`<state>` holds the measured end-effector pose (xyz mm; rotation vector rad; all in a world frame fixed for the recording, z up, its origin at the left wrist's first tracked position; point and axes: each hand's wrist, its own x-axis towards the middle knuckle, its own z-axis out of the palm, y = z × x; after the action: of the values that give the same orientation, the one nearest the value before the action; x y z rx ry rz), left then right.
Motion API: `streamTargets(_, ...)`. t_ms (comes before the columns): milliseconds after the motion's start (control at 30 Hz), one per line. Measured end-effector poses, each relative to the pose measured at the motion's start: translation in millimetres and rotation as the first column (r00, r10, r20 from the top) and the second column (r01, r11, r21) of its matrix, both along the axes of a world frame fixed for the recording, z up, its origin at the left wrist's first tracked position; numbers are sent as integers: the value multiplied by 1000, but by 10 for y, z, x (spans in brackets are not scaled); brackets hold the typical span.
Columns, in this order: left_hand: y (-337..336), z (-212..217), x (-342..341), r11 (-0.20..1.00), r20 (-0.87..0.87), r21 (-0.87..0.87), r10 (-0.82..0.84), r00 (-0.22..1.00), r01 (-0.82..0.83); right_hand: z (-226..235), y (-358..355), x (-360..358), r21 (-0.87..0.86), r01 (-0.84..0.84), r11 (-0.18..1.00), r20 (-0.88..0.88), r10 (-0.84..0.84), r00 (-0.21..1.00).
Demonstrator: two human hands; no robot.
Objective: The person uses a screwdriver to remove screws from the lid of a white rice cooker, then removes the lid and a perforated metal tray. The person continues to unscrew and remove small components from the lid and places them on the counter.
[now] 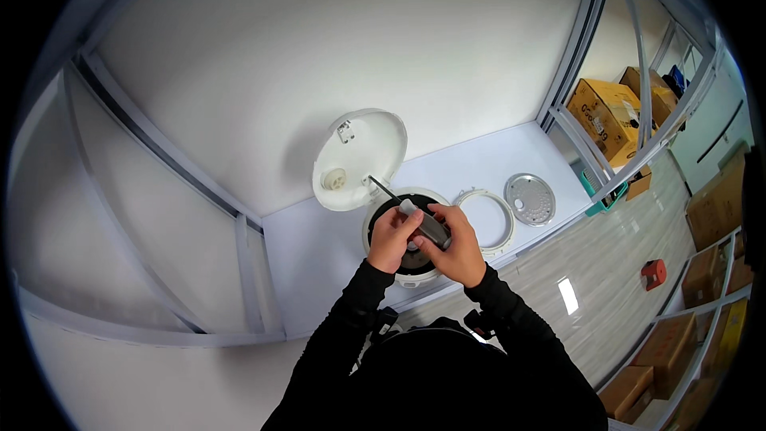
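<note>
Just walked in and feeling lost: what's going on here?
A person's left hand and right hand hold a grey-handled screwdriver. Its dark shaft points at the raised, rounded white lid of a round white cooker. A white plastic ring and a round, perforated silver plate lie to the right on the pale tabletop.

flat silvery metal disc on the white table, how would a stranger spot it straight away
On the long white table, start from the raised white plastic lid and go right. Past the white plastic ring lies the flat silvery metal disc; unlike the open-centred ring, it is filled in the middle, shiny and dotted.
</note>
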<state>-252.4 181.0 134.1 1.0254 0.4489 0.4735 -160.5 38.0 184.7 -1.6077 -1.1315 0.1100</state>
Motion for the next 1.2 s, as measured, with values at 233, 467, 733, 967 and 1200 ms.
streamTargets(233,-82,125,-12,986,70,-164,-14,997,25,-87,-45,94,-60,-73,996,-180,61,982)
streamTargets(467,-45,-40,40,999,36,29,40,999,-41,-28,-28,37,-85,-21,996,-180,5,984)
streamTargets(733,-6,56,32,997,13,-71,-24,1000,25,-139,-28,139,106,-1,994,145,-15,989)
streamTargets(967,-107,49,69,997,80,-14,75,994,-74,-150,-88,168,-156,-105,982,-455,23,890)
streamTargets(1200,-80,40,88,997,29,4,83,996,-83,-152,-48,130,63,-23,998,42,21,999)
